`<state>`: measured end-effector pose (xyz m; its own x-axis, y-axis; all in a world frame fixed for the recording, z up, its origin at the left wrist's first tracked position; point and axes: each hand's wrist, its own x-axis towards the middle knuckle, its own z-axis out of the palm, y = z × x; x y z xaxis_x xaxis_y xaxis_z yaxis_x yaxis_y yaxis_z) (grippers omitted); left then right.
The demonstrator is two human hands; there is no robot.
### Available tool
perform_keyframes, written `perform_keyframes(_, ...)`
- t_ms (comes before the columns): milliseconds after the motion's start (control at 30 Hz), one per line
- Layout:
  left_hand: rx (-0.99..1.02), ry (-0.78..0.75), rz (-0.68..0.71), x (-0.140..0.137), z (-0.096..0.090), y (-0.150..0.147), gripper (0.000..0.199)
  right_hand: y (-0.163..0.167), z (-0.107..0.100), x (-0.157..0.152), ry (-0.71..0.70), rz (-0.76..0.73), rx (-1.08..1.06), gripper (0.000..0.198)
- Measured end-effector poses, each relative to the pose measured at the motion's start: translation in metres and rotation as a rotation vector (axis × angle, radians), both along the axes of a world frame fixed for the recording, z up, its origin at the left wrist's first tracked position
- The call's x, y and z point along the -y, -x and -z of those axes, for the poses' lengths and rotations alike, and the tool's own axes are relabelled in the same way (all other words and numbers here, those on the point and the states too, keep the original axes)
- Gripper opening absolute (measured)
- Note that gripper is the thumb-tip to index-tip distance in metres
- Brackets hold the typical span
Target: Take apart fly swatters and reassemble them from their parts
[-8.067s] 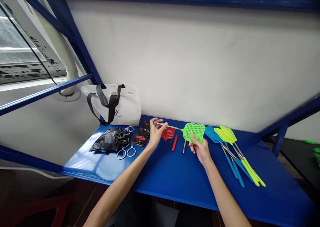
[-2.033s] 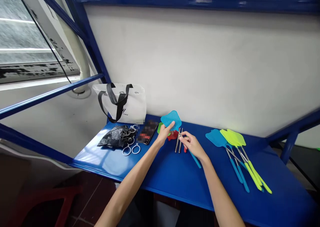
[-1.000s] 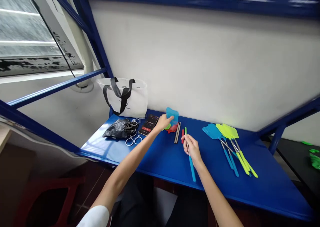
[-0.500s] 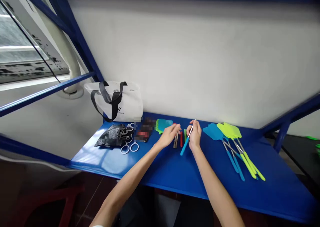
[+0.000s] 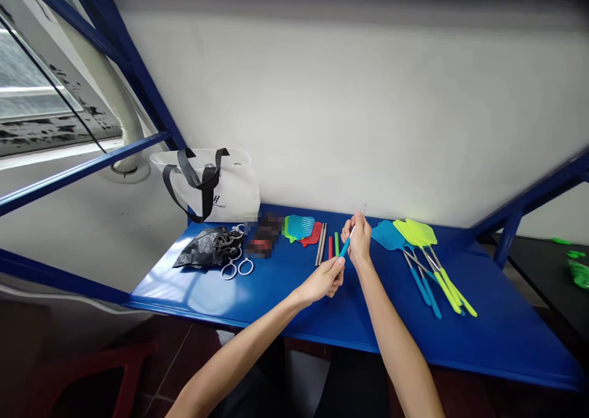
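Note:
Between my two hands is a fly swatter handle [image 5: 345, 248], a blue grip with a silver rod, tilted up to the right. My left hand [image 5: 324, 280] is closed around the lower end of the blue grip. Higher up, my right hand [image 5: 359, 239] pinches the rod, whose tip pokes out above the fingers. Just left of it lie a green grip [image 5: 336, 243], a red grip [image 5: 330, 247] and loose metal rods [image 5: 321, 244]. Behind these, a blue swatter head [image 5: 301, 228] overlaps a red swatter head [image 5: 315, 235] and a green one.
On the right lie several whole fly swatters, blue [image 5: 389, 234] and yellow-green [image 5: 416, 232]. At left are a black plastic bag [image 5: 201, 249], white rings [image 5: 246, 267], a blurred dark item [image 5: 264, 237] and a white tote bag [image 5: 239, 188]. Blue frame bars flank the blue table [image 5: 276, 301].
My left hand has left the loose rods and come down to the blue grip's lower end. The handle is now held by both hands; the view has shifted slightly.

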<state>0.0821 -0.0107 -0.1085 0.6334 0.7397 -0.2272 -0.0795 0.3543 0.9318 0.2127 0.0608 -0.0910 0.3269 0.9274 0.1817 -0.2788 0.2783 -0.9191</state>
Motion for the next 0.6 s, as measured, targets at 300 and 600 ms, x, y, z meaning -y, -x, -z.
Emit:
perform_keyframes(300, 0.029, 0.015, -0.007, 0.055, -0.003, 0.019, 0.066, -0.058, -0.036, -0.014, -0.036, 0.23, -0.19, 0.062)
perform_keyframes(600, -0.815, -0.682, -0.17, 0.035, -0.01, 0.043, 0.05, -0.119, -0.016, 0.003, 0.102, 0.065, -0.053, 0.057)
